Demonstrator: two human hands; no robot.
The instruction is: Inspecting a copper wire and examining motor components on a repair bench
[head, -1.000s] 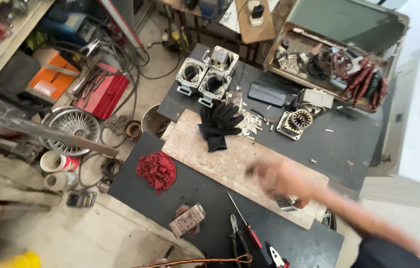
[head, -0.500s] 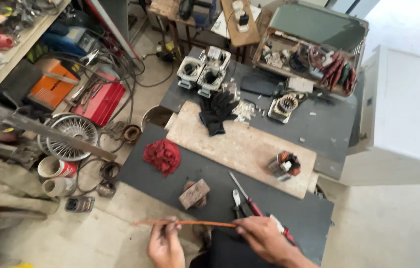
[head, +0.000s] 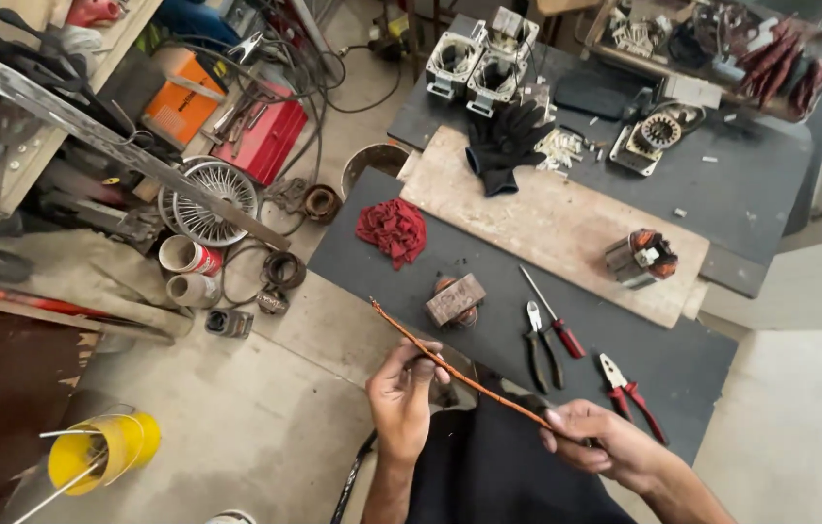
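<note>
1. The left hand is closed around a thin copper-coloured rod near its upper end.
2. The right hand pinches the rod's lower end between its fingers.
3. The rod runs slantwise between the hands, above the near edge of the dark worktop.
4. A small wound coil block, a red-handled screwdriver and two pliers lie just beyond it.

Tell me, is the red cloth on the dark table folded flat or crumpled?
Crumpled. The red cloth lies bunched in an uneven heap with ridges and creases on the dark table, showing no straight folded edges.
</note>
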